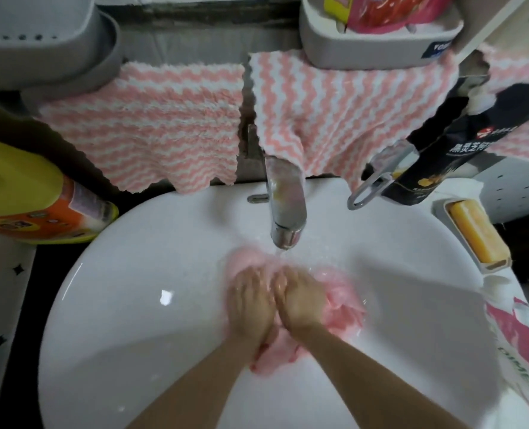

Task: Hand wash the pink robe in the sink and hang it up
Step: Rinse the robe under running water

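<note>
Wash step: both hands work the pink robe (345, 301) under the running tap (288, 212).

Robe is bunched wet at the bottom of the sink (108, 305), right under the stream. Left hand (250, 301) lies fairly flat on top and presses down. Right hand (301, 300) is just beside it, fingers bent into the cloth, gripping a fold. Blur hides the fingertips. Looks like the wetting or rinsing part of the wash, early to mid task, nothing hung yet. Soap bar (476, 235) sits in its dish on the right rim, detergent bottle (24, 205) to the left of the basin. Next probably needs kneading or rubbing the folds together, maybe soap first, later water off and a wring-out before hanging.
</note>
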Demonstrator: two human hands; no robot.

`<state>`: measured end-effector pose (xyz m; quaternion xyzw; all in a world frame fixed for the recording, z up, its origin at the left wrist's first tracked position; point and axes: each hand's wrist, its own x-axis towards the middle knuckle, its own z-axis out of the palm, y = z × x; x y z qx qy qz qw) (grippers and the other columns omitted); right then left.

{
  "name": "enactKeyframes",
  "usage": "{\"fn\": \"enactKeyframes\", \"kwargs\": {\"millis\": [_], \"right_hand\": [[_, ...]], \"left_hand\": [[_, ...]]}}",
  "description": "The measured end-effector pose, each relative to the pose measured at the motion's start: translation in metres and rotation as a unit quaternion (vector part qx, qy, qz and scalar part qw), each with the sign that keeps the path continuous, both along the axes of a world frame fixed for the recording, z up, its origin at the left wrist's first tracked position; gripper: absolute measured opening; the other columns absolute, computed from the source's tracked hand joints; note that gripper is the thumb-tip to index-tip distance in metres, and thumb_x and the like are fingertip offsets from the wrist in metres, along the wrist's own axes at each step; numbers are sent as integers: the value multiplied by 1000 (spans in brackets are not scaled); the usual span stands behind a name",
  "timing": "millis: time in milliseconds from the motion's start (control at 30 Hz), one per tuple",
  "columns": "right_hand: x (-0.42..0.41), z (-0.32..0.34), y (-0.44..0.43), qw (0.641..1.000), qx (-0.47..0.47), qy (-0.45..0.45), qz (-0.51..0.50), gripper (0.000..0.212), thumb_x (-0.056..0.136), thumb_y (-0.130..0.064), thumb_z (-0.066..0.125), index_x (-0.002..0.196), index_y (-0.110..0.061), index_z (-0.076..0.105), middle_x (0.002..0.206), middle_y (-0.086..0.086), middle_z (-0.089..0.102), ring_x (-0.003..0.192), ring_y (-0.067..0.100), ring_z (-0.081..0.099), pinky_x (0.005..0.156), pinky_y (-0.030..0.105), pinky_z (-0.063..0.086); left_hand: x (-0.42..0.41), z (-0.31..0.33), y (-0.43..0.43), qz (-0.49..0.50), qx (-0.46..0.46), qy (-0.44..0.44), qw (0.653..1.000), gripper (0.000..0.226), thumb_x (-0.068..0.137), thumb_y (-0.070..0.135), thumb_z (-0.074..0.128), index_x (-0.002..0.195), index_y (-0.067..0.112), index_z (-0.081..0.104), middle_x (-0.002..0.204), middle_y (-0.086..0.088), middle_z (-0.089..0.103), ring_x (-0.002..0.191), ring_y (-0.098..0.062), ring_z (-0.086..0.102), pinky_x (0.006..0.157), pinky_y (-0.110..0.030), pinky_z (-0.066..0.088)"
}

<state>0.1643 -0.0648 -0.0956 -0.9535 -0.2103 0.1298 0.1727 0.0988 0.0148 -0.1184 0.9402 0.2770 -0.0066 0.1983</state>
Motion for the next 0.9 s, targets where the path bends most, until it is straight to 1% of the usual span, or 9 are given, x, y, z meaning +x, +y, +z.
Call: {"fn": "enactKeyframes", "kwargs": {"millis": [100, 233, 300, 433, 500, 600, 733, 800, 900], "right_hand": [[8, 15, 4, 993, 101, 43, -32, 49, 96, -47, 24, 70, -23, 57, 66, -5, 56, 65, 17, 56, 53, 23, 33], [-38, 1, -34, 992, 96, -34, 76, 48, 96, -45, 26, 124, -24, 57, 129, 8, 58, 119, 30, 51, 100, 45, 39], [-49, -17, -42, 993, 50, -55, 92, 39, 92, -42, 32, 123, -27, 50, 126, 10, 59, 111, 36, 52, 92, 53, 46], [-18, -23, -13, 995, 59, -73, 22, 25, 78, -36, 42, 92, -22, 57, 82, 10, 64, 71, 29, 62, 61, 34, 52], [3, -12, 1, 998, 48, -44, 0, 41, 89, -41, 31, 72, -21, 62, 62, 4, 59, 55, 24, 59, 50, 28, 46], [7, 4, 1, 992, 115, 18, -38, 58, 91, -56, 15, 68, -23, 56, 65, 0, 60, 60, 19, 55, 55, 27, 37], [-41, -2, -27, 992, 96, -65, 40, 40, 93, -36, 30, 119, -18, 55, 119, 11, 62, 112, 27, 49, 97, 40, 34], [-43, -16, -30, 995, 54, -62, 57, 36, 90, -34, 32, 119, -21, 48, 116, 12, 62, 108, 32, 54, 95, 45, 37], [-12, -18, -6, 997, 30, -67, 7, 32, 84, -37, 33, 88, -18, 58, 82, 9, 63, 75, 30, 60, 67, 35, 48]], "left_hand": [[10, 26, 12, 52, -33, -47, 997, 43, 89, 34, 32, 98, 10, 66, 101, -11, 69, 96, -28, 64, 82, -36, 50], [-33, 22, -15, -32, 65, -96, 993, 45, 86, 28, 42, 129, 19, 56, 139, -8, 49, 126, -27, 45, 101, -42, 36], [-48, -2, -24, -46, 79, -97, 991, 41, 86, 27, 44, 123, 19, 59, 134, -6, 54, 119, -28, 52, 101, -44, 38], [-17, -22, -3, -48, 126, -120, 984, 22, 84, 28, 46, 90, 14, 62, 90, -7, 65, 86, -27, 59, 89, -40, 39], [8, -11, 11, -62, 112, -73, 989, 28, 82, 28, 41, 79, 16, 66, 80, -3, 65, 78, -23, 60, 82, -33, 40], [16, 14, 14, -13, 52, -53, 997, 37, 86, 28, 33, 94, 15, 67, 95, -5, 68, 87, -23, 64, 78, -32, 49], [-26, 15, -18, -41, 36, -85, 995, 43, 92, 30, 36, 132, 20, 49, 138, -6, 50, 127, -26, 46, 102, -44, 37], [-34, -5, -16, -54, 46, -108, 992, 34, 93, 26, 39, 123, 18, 53, 126, -6, 60, 111, -27, 56, 92, -45, 44], [-7, -8, 2, -3, 13, -113, 994, 30, 98, 25, 37, 99, 8, 61, 92, -12, 68, 81, -29, 65, 68, -40, 55]]}}
